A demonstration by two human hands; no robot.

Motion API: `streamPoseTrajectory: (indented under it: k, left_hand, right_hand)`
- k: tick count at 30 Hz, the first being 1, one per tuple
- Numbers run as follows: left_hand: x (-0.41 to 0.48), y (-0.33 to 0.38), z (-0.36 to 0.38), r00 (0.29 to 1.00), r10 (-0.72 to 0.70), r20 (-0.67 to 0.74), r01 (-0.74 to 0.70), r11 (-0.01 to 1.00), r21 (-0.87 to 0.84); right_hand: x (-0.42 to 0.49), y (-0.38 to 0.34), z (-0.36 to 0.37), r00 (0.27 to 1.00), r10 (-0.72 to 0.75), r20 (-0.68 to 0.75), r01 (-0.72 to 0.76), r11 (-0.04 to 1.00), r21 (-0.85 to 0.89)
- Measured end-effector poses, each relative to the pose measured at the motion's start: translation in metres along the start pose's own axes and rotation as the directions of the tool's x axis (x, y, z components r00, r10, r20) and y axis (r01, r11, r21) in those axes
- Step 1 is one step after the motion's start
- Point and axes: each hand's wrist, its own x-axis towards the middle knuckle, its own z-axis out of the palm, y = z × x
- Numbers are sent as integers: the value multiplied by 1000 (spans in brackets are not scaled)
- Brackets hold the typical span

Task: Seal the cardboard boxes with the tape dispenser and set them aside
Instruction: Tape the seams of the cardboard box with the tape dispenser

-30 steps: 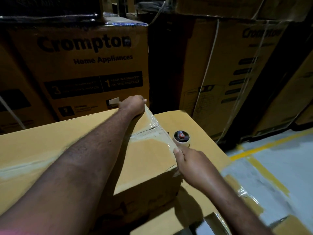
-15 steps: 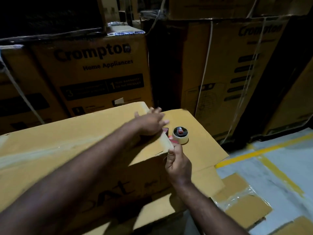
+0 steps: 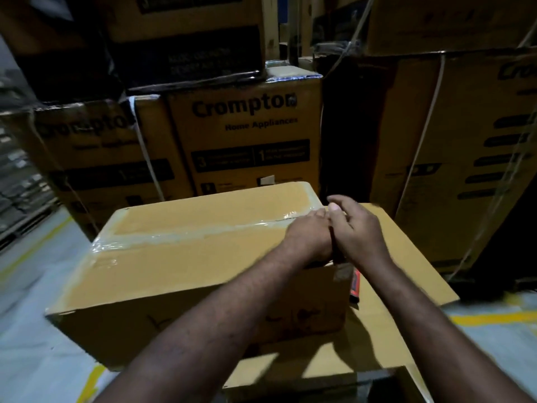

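The right hand is motion-blurred, so its grasp is unclear. The left hand hides the right end of the tape seam on the box. A red-orange object shows only partly under the right wrist. Small print on the far carton is unreadable.

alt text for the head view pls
The left hand and right hand meet at the right end of a cardboard box whose top seam is covered by clear tape. A red and black tool shows beside it; Crompton boxes are stacked behind.
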Motion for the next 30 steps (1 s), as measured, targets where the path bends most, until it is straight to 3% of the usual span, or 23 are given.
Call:
streamPoseTrajectory:
  k: [3, 4, 6, 9, 15, 19, 22, 24, 26, 30]
  left_hand:
    - [-10, -23, -10, 1000, 11, 27, -14, 991, 136]
    - [-15, -37, -10, 1000, -12, 16, 9, 990, 140]
    - [-31, -65, -12, 996, -89, 2, 88, 990, 106]
    - [-64, -111, -20, 988, -153, 10, 150, 980, 127]
    - [-137, -206, -32, 936, -350, 40, 342, 931, 125]
    - [-183, -270, -44, 877, -476, 59, 456, 865, 209]
    - [-207, -303, -46, 847, -532, 14, 517, 830, 209]
    - [-218, -310, -45, 837, -547, -24, 545, 827, 141]
    - [-226, -314, -43, 793, -607, -60, 606, 795, -34]
    - [-219, -331, -41, 664, -742, -99, 709, 666, -232]
  right_hand:
    - [17, -12, 19, 954, 151, 259, -147, 988, -37]
    - [18, -12, 25, 925, 199, 324, -164, 977, -133]
    - [15, -10, 35, 898, 212, 386, -47, 918, -393]
    - [11, -10, 44, 912, 198, 360, 44, 823, -566]
    - [5, -15, 45, 923, 227, 309, -16, 828, -560]
    - [9, -13, 50, 929, 245, 278, -48, 823, -566]
    - [10, -15, 52, 932, 280, 229, -101, 808, -581]
    - [12, -18, 52, 931, 305, 198, -137, 798, -587]
    - [13, -23, 57, 936, 300, 182, -125, 770, -626]
    - [17, -50, 97, 957, 226, 179, 13, 588, -809]
